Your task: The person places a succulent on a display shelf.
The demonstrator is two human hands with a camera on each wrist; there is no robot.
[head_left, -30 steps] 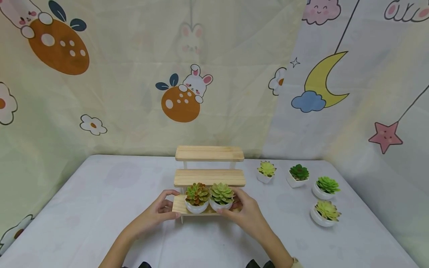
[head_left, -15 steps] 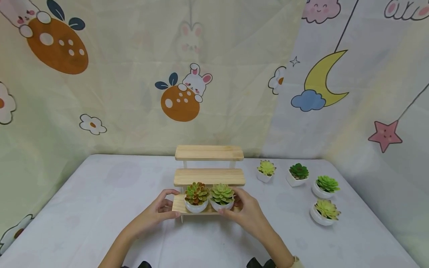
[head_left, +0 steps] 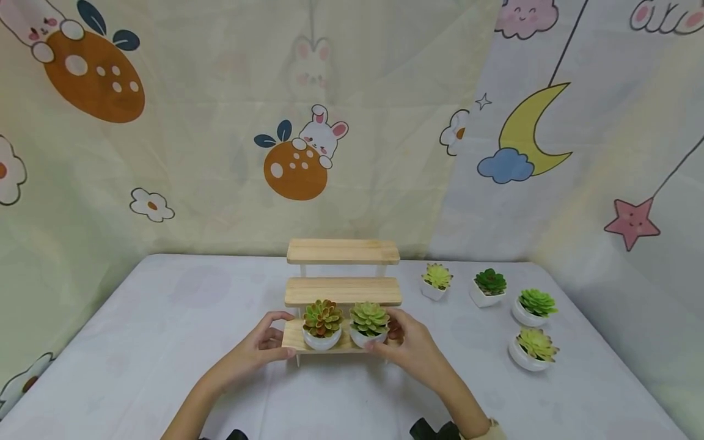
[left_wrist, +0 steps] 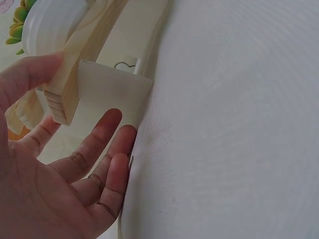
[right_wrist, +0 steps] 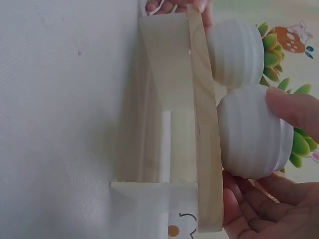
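A three-tier wooden plant stand point(head_left: 343, 291) stands at the middle of the table. On its lowest board are two potted succulents in round white ribbed pots: a red-and-green succulent point(head_left: 322, 318) on the left and a light green succulent point(head_left: 370, 318) on the right. My left hand point(head_left: 265, 343) holds the left end of that lowest board, thumb point(left_wrist: 35, 72) on its front edge and the lower fingers spread beneath. My right hand point(head_left: 409, 342) grips the light green succulent's pot point(right_wrist: 254, 132), thumb at the near side and fingers curled around the right side, low at the board.
To the right on the white-covered table point(head_left: 137, 342) stand several more potted succulents: a yellow-green one point(head_left: 437, 278), a dark green one point(head_left: 489, 284), a bright green one point(head_left: 537, 305) and another yellow-green one point(head_left: 536, 347). A printed cloth point(head_left: 220, 122) hangs behind the table.
My right hand has slid the light green succulent a little to the right along the lowest board, widening the gap between the pots. My left hand has stayed at the board's end.
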